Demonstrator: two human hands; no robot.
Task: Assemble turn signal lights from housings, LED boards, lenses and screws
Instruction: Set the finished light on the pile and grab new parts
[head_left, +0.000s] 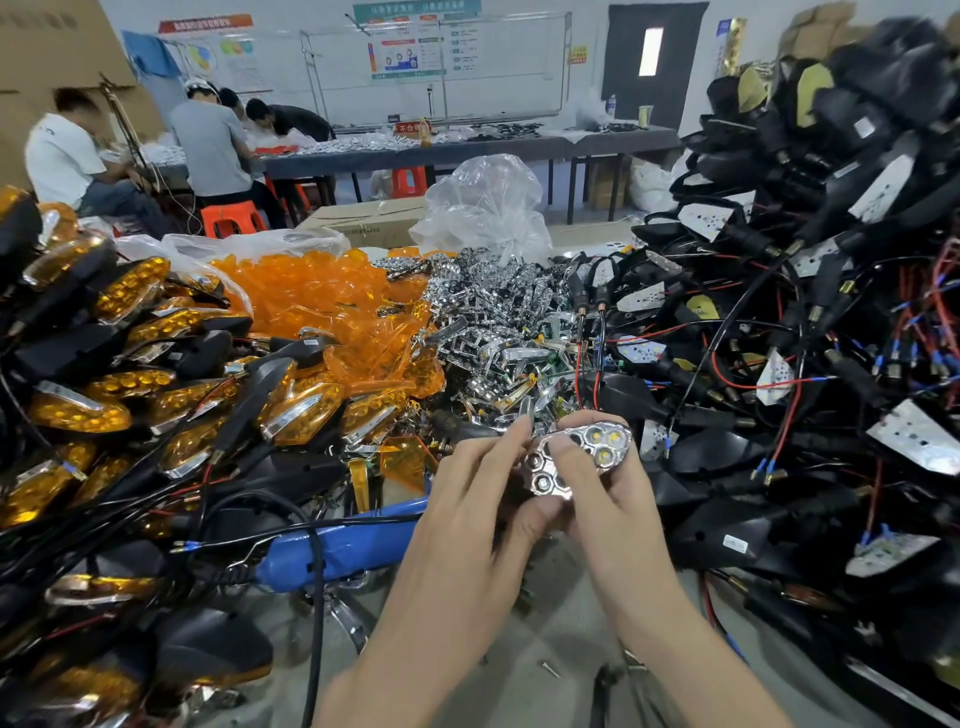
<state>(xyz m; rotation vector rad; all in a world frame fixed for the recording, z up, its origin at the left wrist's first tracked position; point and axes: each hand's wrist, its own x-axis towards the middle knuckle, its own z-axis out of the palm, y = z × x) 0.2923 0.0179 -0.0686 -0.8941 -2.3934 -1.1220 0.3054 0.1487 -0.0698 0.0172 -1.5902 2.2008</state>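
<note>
Lower centre of frame: both hands hold one chrome reflector (602, 441), LEDs showing. Left hand (462, 519) pinches its left end, fingers curled. Right hand (623, 519) cups it from below, thumb pressed on top. Housing underneath? Can't tell. Step looks like seating the LED part. Next move likely needs an amber piece from the lenses (322, 301) mid-left, then the blue screwdriver (343, 551).

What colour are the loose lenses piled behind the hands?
The lenses are translucent orange, seen in the head view.
</note>
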